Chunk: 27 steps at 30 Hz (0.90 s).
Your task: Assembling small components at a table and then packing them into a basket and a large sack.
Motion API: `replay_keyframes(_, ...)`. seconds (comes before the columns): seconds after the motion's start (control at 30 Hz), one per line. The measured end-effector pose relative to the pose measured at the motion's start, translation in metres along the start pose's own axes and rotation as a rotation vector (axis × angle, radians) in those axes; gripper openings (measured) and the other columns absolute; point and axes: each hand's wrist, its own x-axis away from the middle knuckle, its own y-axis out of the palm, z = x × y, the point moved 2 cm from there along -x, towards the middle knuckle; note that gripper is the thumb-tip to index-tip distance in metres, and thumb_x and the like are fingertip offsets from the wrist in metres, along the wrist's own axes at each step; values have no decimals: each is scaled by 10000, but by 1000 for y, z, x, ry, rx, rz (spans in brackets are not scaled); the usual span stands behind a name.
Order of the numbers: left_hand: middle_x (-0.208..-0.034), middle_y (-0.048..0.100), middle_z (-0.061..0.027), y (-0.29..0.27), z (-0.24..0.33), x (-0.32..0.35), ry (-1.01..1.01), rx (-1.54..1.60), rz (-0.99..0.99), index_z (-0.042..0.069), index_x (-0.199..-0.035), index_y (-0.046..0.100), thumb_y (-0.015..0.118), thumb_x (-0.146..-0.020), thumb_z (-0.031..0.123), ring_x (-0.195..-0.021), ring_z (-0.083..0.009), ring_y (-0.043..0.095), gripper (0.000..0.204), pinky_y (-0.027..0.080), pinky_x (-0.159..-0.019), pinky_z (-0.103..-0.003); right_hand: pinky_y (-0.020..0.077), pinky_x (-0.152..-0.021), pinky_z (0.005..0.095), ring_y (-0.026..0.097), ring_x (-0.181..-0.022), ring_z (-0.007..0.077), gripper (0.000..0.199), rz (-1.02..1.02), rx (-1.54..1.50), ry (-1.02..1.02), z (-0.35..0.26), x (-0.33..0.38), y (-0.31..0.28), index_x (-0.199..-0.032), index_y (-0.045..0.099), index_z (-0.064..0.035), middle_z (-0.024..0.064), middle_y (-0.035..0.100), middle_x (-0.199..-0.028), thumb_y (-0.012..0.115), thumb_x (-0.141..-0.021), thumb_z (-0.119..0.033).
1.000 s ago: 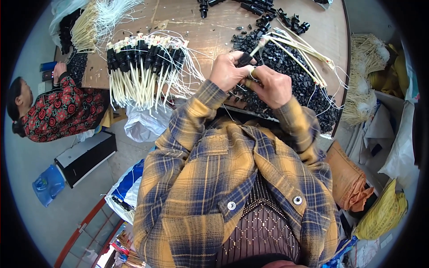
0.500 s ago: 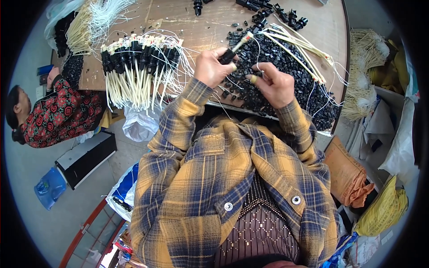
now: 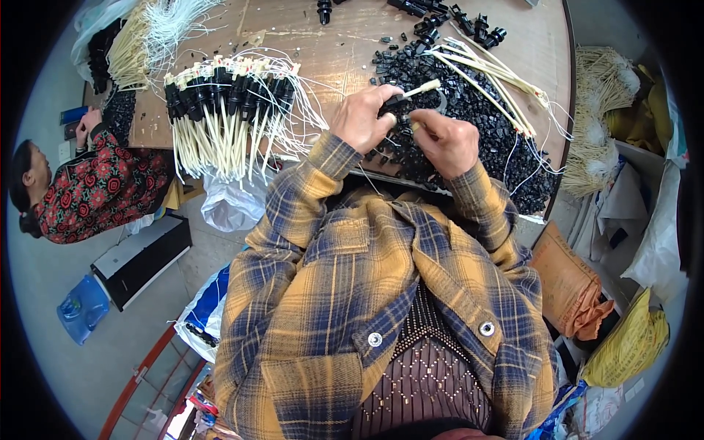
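My left hand (image 3: 359, 119) is closed round a black plastic holder, mostly hidden by the fingers, with a cream sleeve (image 3: 422, 87) sticking out toward the right. Close by on the right, my right hand (image 3: 447, 141) has thumb and forefinger pinched together near the holder's lower end; what lies between them is too small to make out. A pale wire loop (image 3: 442, 101), smeared by motion, curves beside the sleeve's end. Both hands are above a heap of small black plastic pieces (image 3: 480, 125) on the wooden table (image 3: 323, 55).
Left of my hands lies a row of black holders (image 3: 220, 95) with cream sleeved leads. More cream sleeved wires (image 3: 491, 77) rest across the heap's right side. Several black holders (image 3: 480, 31) sit at the back. A person in a floral top (image 3: 103, 183) works at the far left.
The holder has turned, its cream sleeve now pointing right instead of up and right. My left hand has shifted slightly right; my right fingers have closed into a pinch nearer to it.
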Motion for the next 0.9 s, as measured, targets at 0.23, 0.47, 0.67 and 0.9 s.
replay_keyframes(0.23,-820,573,-90,1,2,4,60,-282,-65,95,-1006,586,469,-679,-33,-666,-253,574,370,498,-565,-369,376,-411,217,461,-429,90,138,55,81,25,-1,-4,-2,-837,666,-86,-20,599,-597,633,-708,-49)
replay_keyframes(0.47,-816,594,-96,3,11,6,180,-272,-41,97,-1009,571,461,-677,-38,-674,-259,585,375,502,-598,-380,392,-404,257,505,-424,148,128,8,-53,10,4,-3,5,-834,642,-85,28,591,-572,607,-712,-69)
replay_keyframes(0.67,-803,611,-99,-1,16,3,43,-233,-216,99,-1024,554,463,-670,-26,-695,-271,596,387,496,-613,-378,394,-436,236,481,-458,132,200,-56,-173,28,4,-4,4,-929,619,-40,38,594,-623,576,-737,-10)
replay_keyframes(0.9,-754,620,-74,-3,13,3,4,-103,-366,96,-980,573,512,-648,-14,-722,-232,595,355,484,-610,-333,415,-466,252,511,-492,159,214,-207,-215,-110,-8,-6,4,-958,597,-33,58,608,-676,560,-752,13)
